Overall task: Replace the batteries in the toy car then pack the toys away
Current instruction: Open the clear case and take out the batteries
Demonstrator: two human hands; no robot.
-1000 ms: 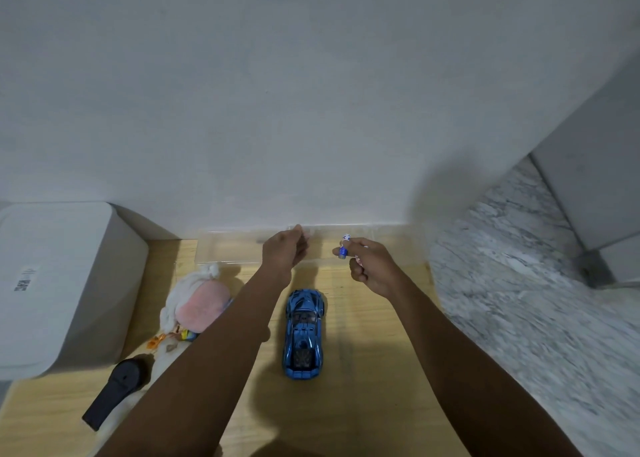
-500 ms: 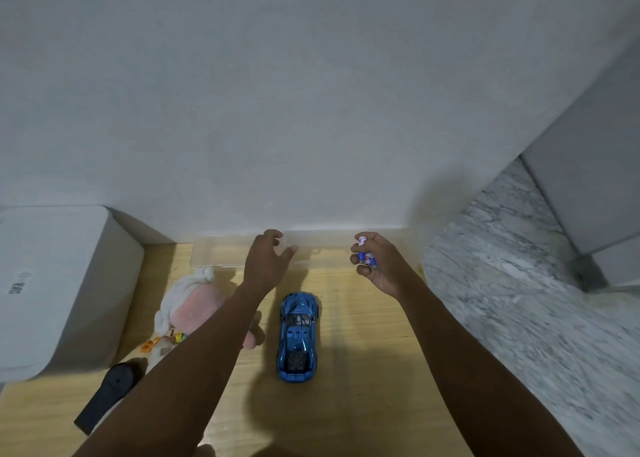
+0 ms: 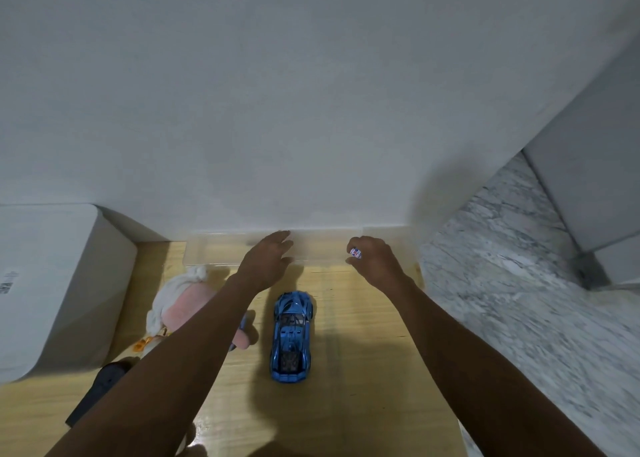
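The right hand (image 3: 375,261) is curled round a small white, red and blue cylinder, most likely a battery (image 3: 355,252), pinched near the fingertips above the far edge of the worktop (image 3: 363,370). The left hand (image 3: 268,262) reaches forward with fingers spread and relaxed, holding nothing, its tips over the clear tray (image 3: 207,254) that lies against the wall. The car (image 3: 291,337) sits wheels down on the worktop between the two forearms, nose toward the tray, touched by neither hand. To its left lies a plush (image 3: 180,301), partly hidden by the left arm, and nearer the camera a dark object (image 3: 100,391) too dim to identify. The tray is so transparent that I cannot tell whether it holds anything or whether the left fingers touch it. The main risk from here is the battery: it is small and smooth, held in a light pinch, and a slip would send it rolling off the worktop onto the marble floor (image 3: 519,301) at the right. The car must be turned over to reach its compartment, and doing that with one hand while the other guards the battery invites a fumble. A sweep of the left forearm could also knock the plush or nudge the car.
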